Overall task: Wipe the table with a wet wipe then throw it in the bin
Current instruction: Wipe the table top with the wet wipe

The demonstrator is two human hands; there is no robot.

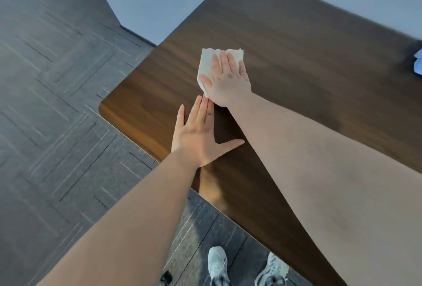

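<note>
A white wet wipe [206, 62] lies flat on the dark wooden table [296, 41]. My right hand [228, 80] presses down on the wipe with flat, spread fingers, covering its lower right part. My left hand [201, 135] rests palm down on the table nearer the front edge, fingers apart and holding nothing; its fingertips almost touch the heel of my right hand. No bin is in view.
A pale blue object [419, 62] sits at the table's far right edge, cut off by the frame. Grey carpet tiles [57, 103] cover the floor to the left. My two light sneakers [218, 265] stand below the table's front edge.
</note>
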